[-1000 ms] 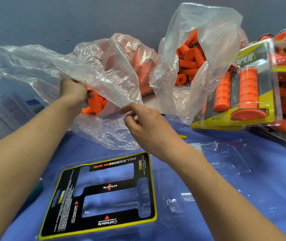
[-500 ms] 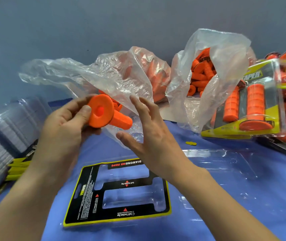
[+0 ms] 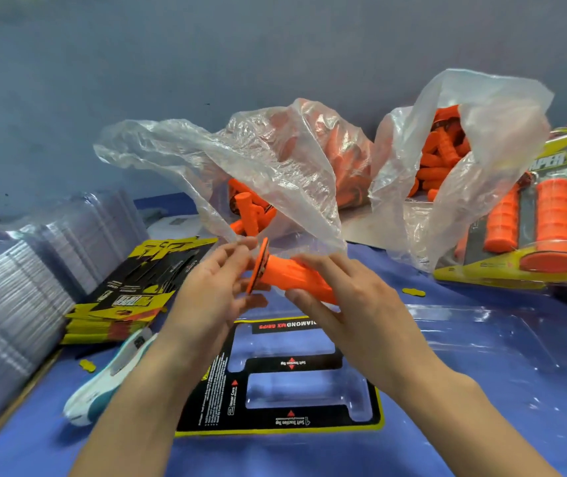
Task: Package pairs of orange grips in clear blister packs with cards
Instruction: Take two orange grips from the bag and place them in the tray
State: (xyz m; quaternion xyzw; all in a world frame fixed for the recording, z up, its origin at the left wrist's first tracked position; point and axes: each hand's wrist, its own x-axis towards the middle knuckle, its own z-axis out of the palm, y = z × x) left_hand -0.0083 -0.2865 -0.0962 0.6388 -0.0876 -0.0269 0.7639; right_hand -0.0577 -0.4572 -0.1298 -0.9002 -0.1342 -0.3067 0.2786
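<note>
Head view: left hand (image 3: 213, 290) pinches the flange end of one orange grip (image 3: 296, 275); right hand (image 3: 351, 304) clasps its barrel, above the card (image 3: 275, 423) lying on a clear blister pack (image 3: 481, 339).

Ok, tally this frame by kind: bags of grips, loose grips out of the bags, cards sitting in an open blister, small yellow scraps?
Bags of grips: 2
Loose grip: 1
Card in open blister: 1
Yellow scraps: 2
Total: 6

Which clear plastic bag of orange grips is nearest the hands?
The left clear plastic bag: its flap hangs above the left hand; the other bag stands farther right.
</note>
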